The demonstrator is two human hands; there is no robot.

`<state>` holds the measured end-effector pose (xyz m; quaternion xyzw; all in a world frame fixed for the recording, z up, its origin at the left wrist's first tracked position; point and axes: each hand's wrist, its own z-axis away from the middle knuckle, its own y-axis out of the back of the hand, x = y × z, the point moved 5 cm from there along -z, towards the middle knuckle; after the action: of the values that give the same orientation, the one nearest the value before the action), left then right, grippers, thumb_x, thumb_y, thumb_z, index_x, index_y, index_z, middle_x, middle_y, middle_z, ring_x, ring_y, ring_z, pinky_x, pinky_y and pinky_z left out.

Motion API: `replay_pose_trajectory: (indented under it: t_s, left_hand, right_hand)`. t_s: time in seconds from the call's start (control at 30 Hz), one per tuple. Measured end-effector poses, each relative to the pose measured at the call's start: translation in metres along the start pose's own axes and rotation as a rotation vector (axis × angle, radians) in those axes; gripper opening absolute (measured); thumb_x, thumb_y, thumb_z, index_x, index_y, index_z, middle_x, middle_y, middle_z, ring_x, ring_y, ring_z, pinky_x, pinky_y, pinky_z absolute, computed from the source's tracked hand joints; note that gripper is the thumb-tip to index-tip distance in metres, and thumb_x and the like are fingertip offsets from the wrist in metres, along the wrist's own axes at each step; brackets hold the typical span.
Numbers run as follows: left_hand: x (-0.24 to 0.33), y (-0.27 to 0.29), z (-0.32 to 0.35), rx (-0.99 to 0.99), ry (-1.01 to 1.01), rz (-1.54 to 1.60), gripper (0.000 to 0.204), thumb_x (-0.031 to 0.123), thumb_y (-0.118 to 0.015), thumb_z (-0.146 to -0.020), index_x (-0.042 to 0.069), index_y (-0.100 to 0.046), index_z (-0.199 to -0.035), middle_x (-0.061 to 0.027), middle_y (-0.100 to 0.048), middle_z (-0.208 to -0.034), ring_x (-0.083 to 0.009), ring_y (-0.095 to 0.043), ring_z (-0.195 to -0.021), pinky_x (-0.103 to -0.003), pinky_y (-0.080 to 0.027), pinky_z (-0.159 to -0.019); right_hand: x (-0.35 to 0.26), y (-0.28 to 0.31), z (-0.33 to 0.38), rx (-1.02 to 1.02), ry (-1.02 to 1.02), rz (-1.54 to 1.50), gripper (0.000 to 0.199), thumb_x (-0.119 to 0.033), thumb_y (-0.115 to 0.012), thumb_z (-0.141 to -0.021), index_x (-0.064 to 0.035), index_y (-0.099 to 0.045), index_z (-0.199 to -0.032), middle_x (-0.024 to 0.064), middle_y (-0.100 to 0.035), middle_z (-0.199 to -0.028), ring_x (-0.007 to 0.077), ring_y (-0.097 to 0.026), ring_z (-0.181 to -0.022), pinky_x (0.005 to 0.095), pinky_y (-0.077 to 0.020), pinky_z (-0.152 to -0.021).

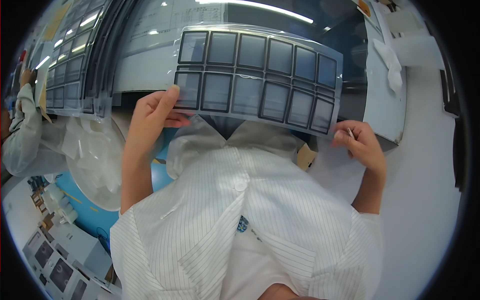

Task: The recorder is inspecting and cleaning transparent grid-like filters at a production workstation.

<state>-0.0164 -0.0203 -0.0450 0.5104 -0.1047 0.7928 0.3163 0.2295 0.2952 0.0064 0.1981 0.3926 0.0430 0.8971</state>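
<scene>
A clear plastic tray (287, 75) is held up in front of me, slightly tilted, its right end lower. Two rows of rectangular pockets fill it, most showing a dark-framed, greyish panel; one pocket in the middle of the lower row looks paler, without a dark border. My left hand (154, 112) grips the tray's lower left edge, thumb on top and fingers underneath. At the lower right corner my right hand (361, 144) is closed, fingertips at or very near the tray's edge. A thin pale item (350, 133) sticks out between its fingers; its kind is unclear.
Beyond the tray lies a worktable (145, 70) with a printed sheet. More similar trays (70, 65) stand at the left, near another person's sleeve (25, 115). A white round tub (102, 170) holds pale plastic. A crumpled white cloth (388, 60) lies on the right-hand surface.
</scene>
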Motion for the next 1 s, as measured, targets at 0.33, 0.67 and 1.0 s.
replay_pose_trajectory:
  t_s: [0.33,0.67,1.0]
  left_hand:
    - [-0.015,-0.015,-0.006,-0.237,0.163,0.496,0.038,0.034,-0.056,-0.096,-0.003,-0.066,-0.092,-0.0142,-0.07,-0.079,-0.0174,-0.068,-0.06,-0.023,-0.056,-0.055]
    - [-0.014,0.01,0.011,-0.202,0.097,0.321,0.03,0.027,-0.059,-0.094,-0.002,-0.065,-0.093,-0.0117,-0.069,-0.081,-0.0153,-0.067,-0.07,-0.025,-0.055,-0.065]
    - [0.022,0.01,0.011,0.049,-0.274,0.154,0.052,0.01,-0.06,-0.091,0.003,-0.039,-0.138,0.0005,-0.063,-0.077,-0.0024,-0.053,-0.067,-0.015,-0.038,-0.06]
  right_hand:
    - [0.02,-0.026,-0.013,0.198,0.064,-0.224,0.045,-0.038,-0.054,-0.097,-0.0053,-0.056,-0.066,0.0051,-0.061,-0.061,0.0041,-0.04,-0.041,0.0201,-0.0352,-0.039]
    - [0.035,-0.062,-0.02,0.078,0.099,-0.567,0.034,-0.033,-0.053,-0.098,-0.0073,-0.059,-0.077,-0.0019,-0.052,-0.056,0.0044,-0.045,-0.046,0.0207,-0.0338,-0.039]
    - [0.031,-0.059,-0.006,0.08,0.032,-0.524,0.026,-0.017,-0.062,-0.092,-0.0057,-0.059,-0.069,0.0054,-0.061,-0.061,0.0102,-0.054,-0.043,0.0222,-0.0341,-0.036]
